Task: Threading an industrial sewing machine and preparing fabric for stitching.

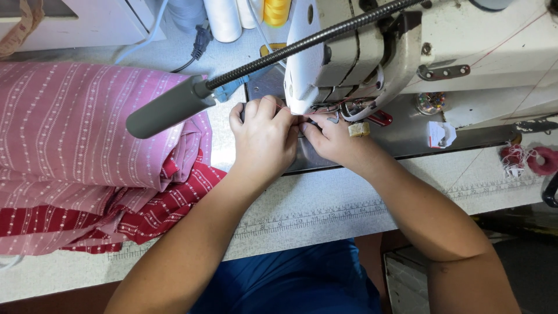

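Observation:
My left hand (264, 136) and my right hand (331, 136) meet fingertip to fingertip right under the needle area of a cream sewing machine (372, 52). The fingers of both hands are pinched together at the presser foot (325, 110), where a thin red thread seems to run; what each one grips is too small to tell. A gooseneck lamp with a grey head (168, 107) reaches over my left hand. The metal machine bed (401, 134) lies beneath both hands.
A pile of pink and red striped cloth (75, 151) fills the table's left side. Thread cones, one yellow (276, 11), stand at the back. A small white clip (440, 134), a dish of pins (430, 103) and red thread spools (543, 160) lie to the right. A ruler strip (314, 218) runs along the table's front.

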